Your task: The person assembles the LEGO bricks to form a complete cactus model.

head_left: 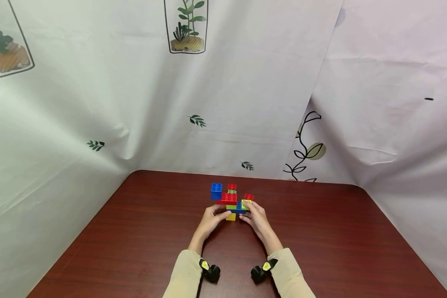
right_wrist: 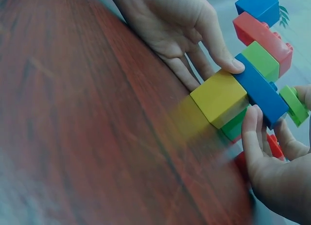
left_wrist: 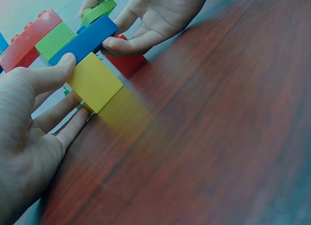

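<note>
Beige sleeves (head_left: 183, 271) lead to the left hand (head_left: 208, 222), fingers gripping the brick model (head_left: 229, 198) on the bench (head_left: 164, 223), and right hand (head_left: 260, 219), fingers pinching its small lime brick (right_wrist: 292, 104), seemingly seating it, which calls for firm, level pressing.

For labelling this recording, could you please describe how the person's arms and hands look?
The beige fabric left sleeve and beige fabric right sleeve end near the wrists. At each cuff sits a rounded black wrist camera with a yellow marking. The left hand and right hand wear no gloves.
</note>
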The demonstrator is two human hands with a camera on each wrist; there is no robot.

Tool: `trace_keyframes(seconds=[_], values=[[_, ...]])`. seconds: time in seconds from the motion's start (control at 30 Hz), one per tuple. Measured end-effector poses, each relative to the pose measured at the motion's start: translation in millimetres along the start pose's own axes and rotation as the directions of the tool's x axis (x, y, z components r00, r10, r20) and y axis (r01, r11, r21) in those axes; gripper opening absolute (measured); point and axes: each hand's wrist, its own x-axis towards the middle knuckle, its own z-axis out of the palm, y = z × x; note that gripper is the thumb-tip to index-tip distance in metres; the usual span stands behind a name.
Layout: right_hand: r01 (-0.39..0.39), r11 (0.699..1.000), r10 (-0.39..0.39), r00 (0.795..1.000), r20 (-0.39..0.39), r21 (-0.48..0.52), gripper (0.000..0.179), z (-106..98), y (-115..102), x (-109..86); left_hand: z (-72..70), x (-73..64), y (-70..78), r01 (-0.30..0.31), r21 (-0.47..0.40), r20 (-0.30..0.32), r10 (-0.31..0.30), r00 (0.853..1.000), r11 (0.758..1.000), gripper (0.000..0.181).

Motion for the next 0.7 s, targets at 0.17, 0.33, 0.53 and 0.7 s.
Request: trace_keyframes(seconds=[0.17,0.33,0.53,0.7], values=[[0.026,1.000,-0.026,0.999,-0.024,0.015,0.034,0.8,0.7,0.3,0.1,-0.3,1.1,0.001,-0.001,0.000,-0.001,1.000,1.000,0.037],[0.047,0.999,-0.046,0.998,-0.041,0.027,0.028,0.4,2.4,0.7,1.2,-1.3,2.1,0.010,-0.021,-0.012,-0.010,1.000,1.000,0.035],[0.041,0.998,-0.038,0.998,-0.054,0.043,0.028,4.4,-6.9,-8.9,-0.3,-12.4,27.3,0.009,-0.064,0.005,-0.008,1.000,0.998,0.033],[0.033,0.998,-0.030,0.998,-0.060,0.049,0.029,2.4,-2.5,-4.0,-1.3,-15.4,33.7,0.013,-0.075,0.018,-0.012,1.000,0.997,0.034]])
